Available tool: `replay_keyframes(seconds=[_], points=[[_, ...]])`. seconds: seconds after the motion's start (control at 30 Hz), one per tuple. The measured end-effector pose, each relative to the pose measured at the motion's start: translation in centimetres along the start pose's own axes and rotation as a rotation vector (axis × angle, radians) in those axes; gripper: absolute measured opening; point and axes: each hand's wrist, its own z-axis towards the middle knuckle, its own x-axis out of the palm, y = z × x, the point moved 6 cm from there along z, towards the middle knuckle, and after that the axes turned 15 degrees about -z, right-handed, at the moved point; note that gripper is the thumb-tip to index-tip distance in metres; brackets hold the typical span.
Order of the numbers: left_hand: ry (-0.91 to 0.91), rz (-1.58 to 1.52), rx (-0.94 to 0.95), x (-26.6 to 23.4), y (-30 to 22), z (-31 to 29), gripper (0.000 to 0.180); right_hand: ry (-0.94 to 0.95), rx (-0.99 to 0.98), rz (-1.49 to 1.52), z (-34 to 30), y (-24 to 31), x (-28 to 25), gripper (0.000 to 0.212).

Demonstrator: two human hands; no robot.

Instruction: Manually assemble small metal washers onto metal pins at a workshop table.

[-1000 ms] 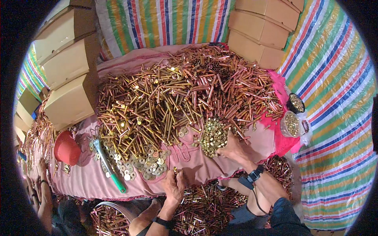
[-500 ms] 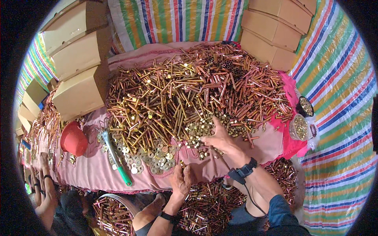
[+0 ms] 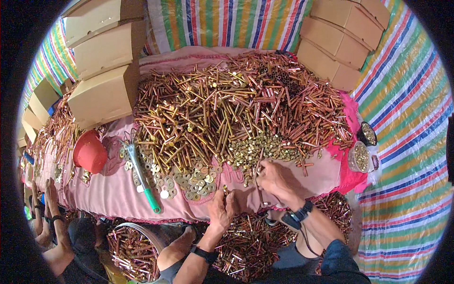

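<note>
My left hand (image 3: 221,208) is closed in front of the cloth's near edge, with the tip of a small gold-coloured metal piece (image 3: 225,189) showing between thumb and fingers. The rest of that piece is hidden. To its right, my right hand (image 3: 278,183) has its fingers curled together at the near side of a heap of gold-coloured nuts (image 3: 255,146). A thin dark rod (image 3: 260,191) runs past its fingertips; whether they grip it or something small I cannot tell. Flat round washers (image 3: 194,184) lie spread beyond my left hand.
A big pile of long bolts and metal sleeves (image 3: 213,109) covers the pink cloth (image 3: 113,199). Left stand a red bucket (image 3: 91,152) and a green-handled tool (image 3: 150,199). Cardboard boxes (image 3: 100,102) rise behind; nut-filled tubs (image 3: 360,158) stand right. Another person's hands (image 3: 51,201) show far left.
My right hand has drawn back from the nuts toward me, and its spread fingers have curled in. My left hand stays closed on its piece. The view has shifted slightly.
</note>
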Motion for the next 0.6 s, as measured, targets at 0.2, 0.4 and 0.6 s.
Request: replay_keyframes(seconds=[0.2,0.4,0.6], points=[[-0.046,0.089,0.060,-2.3,0.4,-0.3,0.022,-0.027,-0.192,0.763,3.7,-0.6,2.4,0.051],[-0.039,0.123,0.034,-1.1,1.4,-0.1,0.022,0.410,-0.080,0.137,-4.7,-5.0,5.1,0.018],[-0.035,0.046,0.070,-0.9,0.3,0.4,0.025,1.012,-0.369,-0.157,-13.3,-8.1,20.6,0.022]])
